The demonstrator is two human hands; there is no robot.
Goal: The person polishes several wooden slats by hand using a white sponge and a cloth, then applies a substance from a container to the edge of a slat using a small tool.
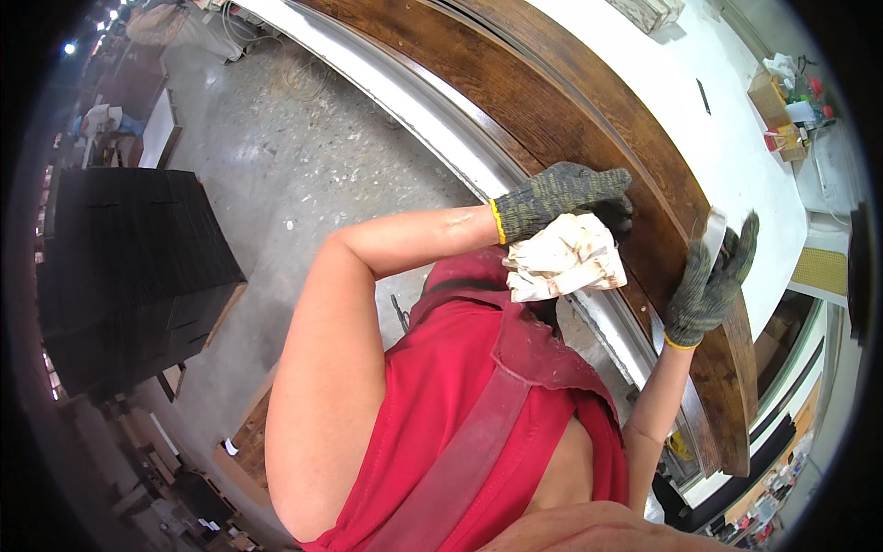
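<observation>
My left hand (566,195), in a dark grey-green knit glove with a yellow cuff, is closed on a crumpled white cloth (567,258) with brown stains. The cloth bunches below the palm, at the near edge of a dark-stained wooden board (543,120). Farther right, my right hand (710,285), gloved alike, is over the right part of the boards. A pale, flat, narrow piece (714,232) stands up between its thumb and fingers; its kind is unclear. Beside the first board lies a second brown wooden board (635,120), with a narrow gap between them.
The boards lie on a white-topped workbench (736,184) with a small dark strip (704,96) on it. Boxes and bottles (791,106) stand at the far right. A stack of black panels (129,267) stands on the grey concrete floor (276,175) at left.
</observation>
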